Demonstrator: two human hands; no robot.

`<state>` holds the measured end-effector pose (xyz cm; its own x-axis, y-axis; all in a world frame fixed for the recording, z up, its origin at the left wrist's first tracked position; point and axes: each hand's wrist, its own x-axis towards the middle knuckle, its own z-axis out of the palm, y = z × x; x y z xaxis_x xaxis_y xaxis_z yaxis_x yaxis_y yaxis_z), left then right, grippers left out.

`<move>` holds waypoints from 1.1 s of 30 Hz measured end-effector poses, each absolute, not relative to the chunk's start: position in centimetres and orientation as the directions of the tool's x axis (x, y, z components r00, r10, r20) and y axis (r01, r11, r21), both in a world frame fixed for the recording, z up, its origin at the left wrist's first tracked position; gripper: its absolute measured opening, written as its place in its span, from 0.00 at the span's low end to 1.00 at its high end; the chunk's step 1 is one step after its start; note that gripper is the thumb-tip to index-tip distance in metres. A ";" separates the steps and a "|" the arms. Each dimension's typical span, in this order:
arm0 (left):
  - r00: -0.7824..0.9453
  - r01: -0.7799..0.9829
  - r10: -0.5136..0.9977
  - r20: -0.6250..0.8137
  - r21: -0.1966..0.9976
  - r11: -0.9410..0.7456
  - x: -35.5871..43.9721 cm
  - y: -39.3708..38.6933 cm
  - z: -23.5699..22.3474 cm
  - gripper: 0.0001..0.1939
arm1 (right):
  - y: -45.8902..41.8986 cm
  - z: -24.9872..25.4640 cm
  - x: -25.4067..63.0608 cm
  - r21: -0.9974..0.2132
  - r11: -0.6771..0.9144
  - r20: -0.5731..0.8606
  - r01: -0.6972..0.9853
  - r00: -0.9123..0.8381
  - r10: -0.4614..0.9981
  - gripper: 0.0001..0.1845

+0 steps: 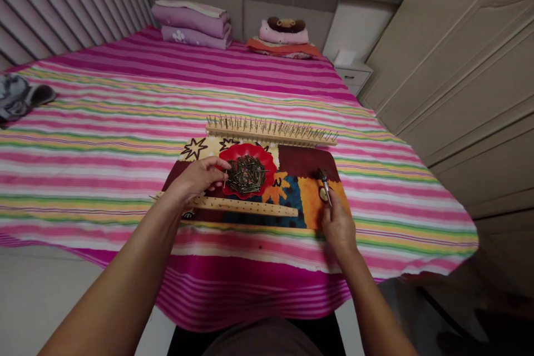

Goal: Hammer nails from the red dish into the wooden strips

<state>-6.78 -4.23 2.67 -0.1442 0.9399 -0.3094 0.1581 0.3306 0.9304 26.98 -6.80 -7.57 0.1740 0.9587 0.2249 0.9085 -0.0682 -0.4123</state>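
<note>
My left hand (202,178) is at the left rim of a red scalloped bowl (270,162), its thumb and fingertips pinched on what looks like a nail (226,177). A heap of thin metal nails (247,174) fills the bowl. To the right, my right hand (340,228) is closed around the handle of a small hammer (326,186), whose dark head points away from me. A pale wooden strip (250,207) dotted with small holes or nail heads lies in front of the bowl, its left part hidden behind my left wrist.
Behind the bowl lies another wooden strip (258,133) bristling with upright nails. A patterned board or mat (304,161) is under these things, on a striped bedspread (125,139). Folded bedding (194,25) is stacked by the headboard; a dark grey cloth (20,97) lies far left.
</note>
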 end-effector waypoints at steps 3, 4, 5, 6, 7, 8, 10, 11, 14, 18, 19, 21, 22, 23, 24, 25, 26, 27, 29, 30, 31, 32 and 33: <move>-0.145 0.080 0.935 -0.323 0.938 0.336 -7.2 -5.8 2.7 0.12 | -6.8 -7.5 26.9 -0.414 -0.065 0.230 0.908 0.174 0.958 0.28; -0.154 0.047 0.932 -0.329 0.939 0.340 -7.3 -6.3 2.7 0.13 | -6.8 -7.6 26.9 -0.414 -0.064 0.232 0.908 0.173 0.957 0.28; -0.166 0.009 0.928 -0.334 0.940 0.341 -7.4 -6.9 2.7 0.14 | -6.8 -7.6 26.9 -0.414 -0.064 0.235 0.908 0.175 0.956 0.28; -0.180 -0.030 0.923 -0.341 0.939 0.341 -7.5 -7.4 2.7 0.16 | -6.8 -7.7 26.9 -0.414 -0.067 0.238 0.908 0.179 0.955 0.28; -0.197 -0.065 0.917 -0.347 0.938 0.341 -7.6 -7.9 2.7 0.17 | -6.8 -7.7 27.0 -0.416 -0.068 0.243 0.907 0.183 0.953 0.28; -0.218 -0.097 0.911 -0.351 0.936 0.337 -7.7 -8.4 2.7 0.17 | -6.8 -7.8 27.0 -0.419 -0.068 0.248 0.906 0.186 0.951 0.28; -0.272 -0.140 0.901 -0.337 0.941 0.309 -7.7 -9.6 2.4 0.18 | -6.8 -7.9 27.0 -0.419 -0.066 0.258 0.905 0.189 0.948 0.28; -0.301 -0.148 0.899 -0.319 0.947 0.286 -7.7 -10.2 2.2 0.17 | -6.8 -7.9 27.0 -0.417 -0.063 0.263 0.906 0.187 0.947 0.28; -0.375 -0.142 0.889 -0.262 0.964 0.224 -7.3 -11.8 1.0 0.18 | -6.8 -8.0 27.1 -0.405 -0.050 0.283 0.913 0.178 0.943 0.28; -0.441 -0.202 0.852 -0.282 0.956 0.212 -6.1 -13.4 -1.0 0.22 | -6.9 -8.0 27.2 -0.389 -0.037 0.302 0.921 0.165 0.939 0.29; -0.458 -0.241 0.835 -0.304 0.947 0.212 -5.8 -13.6 -1.5 0.22 | -6.9 -8.0 27.2 -0.389 -0.036 0.300 0.920 0.164 0.940 0.29; -0.479 -0.333 0.799 -0.364 0.917 0.217 -5.1 -13.8 -2.4 0.22 | -6.9 -7.9 27.1 -0.397 -0.040 0.289 0.917 0.166 0.943 0.29; -0.486 -0.376 0.781 -0.392 0.901 0.218 -4.9 -13.9 -2.7 0.21 | -6.9 -7.8 27.1 -0.400 -0.047 0.279 0.915 0.170 0.945 0.29; -0.491 -0.406 0.768 -0.412 0.888 0.216 -4.6 -13.9 -3.0 0.20 | -6.8 -7.8 27.1 -0.404 -0.056 0.266 0.913 0.176 0.948 0.29; -0.497 -0.420 0.762 -0.416 0.883 0.209 -4.3 -13.9 -3.2 0.19 | -6.9 -7.7 27.0 -0.406 -0.066 0.253 0.911 0.182 0.950 0.29; -0.508 -0.413 0.761 -0.402 0.890 0.194 -4.1 -13.9 -3.4 0.18 | -6.9 -7.6 27.0 -0.408 -0.074 0.243 0.910 0.187 0.952 0.29; -0.526 -0.386 0.764 -0.374 0.905 0.177 -3.9 -13.8 -3.6 0.17 | -6.9 -7.6 26.9 -0.408 -0.080 0.236 0.909 0.190 0.953 0.29; -0.550 -0.340 0.765 -0.335 0.927 0.161 -3.6 -13.8 -3.8 0.16 | -6.9 -7.5 26.9 -0.407 -0.082 0.234 0.910 0.190 0.954 0.29; -0.608 -0.214 0.757 -0.239 0.968 0.134 -3.2 -13.6 -4.3 0.16 | -6.9 -7.5 26.9 -0.402 -0.076 0.240 0.912 0.185 0.953 0.29; -0.631 -0.145 0.751 -0.191 0.981 0.128 -3.0 -13.5 -4.6 0.15 | -6.9 -7.5 26.9 -0.401 -0.071 0.246 0.913 0.182 0.952 0.29; -0.645 -0.077 0.749 -0.148 0.989 0.129 -2.8 -13.5 -4.9 0.15 | -6.9 -7.5 26.9 -0.401 -0.064 0.253 0.914 0.178 0.951 0.29; -0.650 -0.014 0.752 -0.111 0.991 0.133 -2.7 -13.4 -5.3 0.14 | -6.9 -7.6 27.0 -0.403 -0.060 0.261 0.913 0.178 0.949 0.28; -0.650 0.043 0.756 -0.081 0.989 0.143 -2.5 -13.4 -5.7 0.14 | -6.9 -7.6 27.0 -0.404 -0.058 0.267 0.913 0.179 0.947 0.28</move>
<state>-2.52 -13.38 -5.71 -0.6497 0.7559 -0.0809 0.0431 0.1428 0.9888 26.98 -6.91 -7.64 0.1787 0.9470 0.2671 0.9129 -0.0583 -0.4041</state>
